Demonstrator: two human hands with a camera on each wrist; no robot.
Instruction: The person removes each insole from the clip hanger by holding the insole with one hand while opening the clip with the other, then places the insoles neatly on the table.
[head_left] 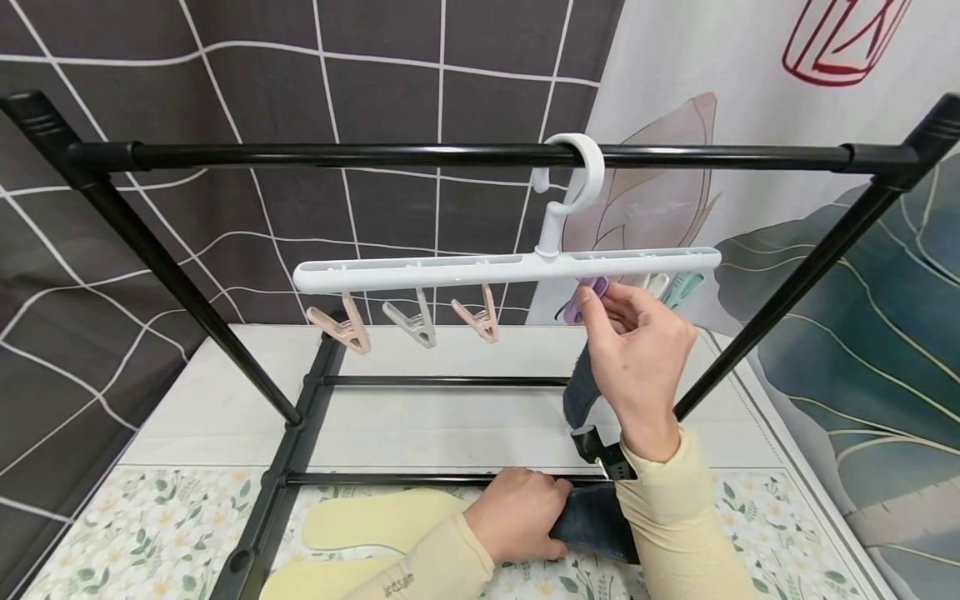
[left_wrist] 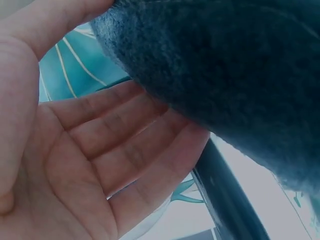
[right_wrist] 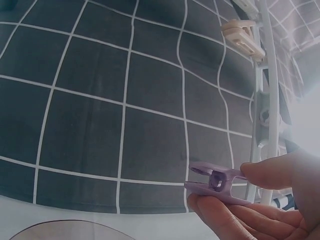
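The clip in the right grip looks of smooth plastic; above it, the hanger also, and the rod is glossy like metal. In the left grip, the cloth appears matt, rough.

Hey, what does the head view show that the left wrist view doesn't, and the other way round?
Only the head view shows the right hand pinching a purple clip at the white hanger, plus the flat yellow pieces below.

Only the left wrist view shows the palm side of the left hand; the head view shows its back.

Both show that hand holding the dark blue fabric, and part of the black frame.
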